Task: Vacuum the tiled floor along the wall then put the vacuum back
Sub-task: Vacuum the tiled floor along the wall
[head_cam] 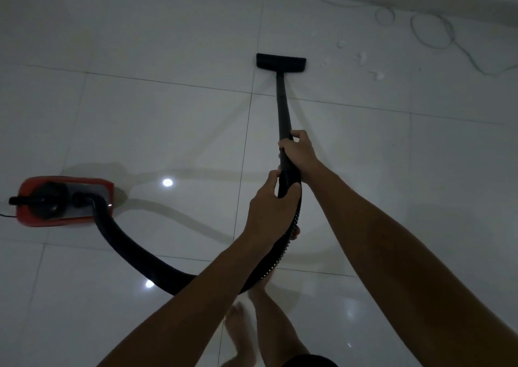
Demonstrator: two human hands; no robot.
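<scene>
Both forearms run off the bottom edge. The left arm hides part of the hose (pixel 134 250). The white bits (pixel 361 57) near the wall are too small to identify, and the thin cord (pixel 431 32) leaves the right edge.

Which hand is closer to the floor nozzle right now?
Right. The right hand grips the wand, closer to the nozzle; the left hand holds the hose behind it.

White cable (pixel 437 34) looped near wall; ceiling-light reflection (pixel 167 182) on glossy surface.
</scene>
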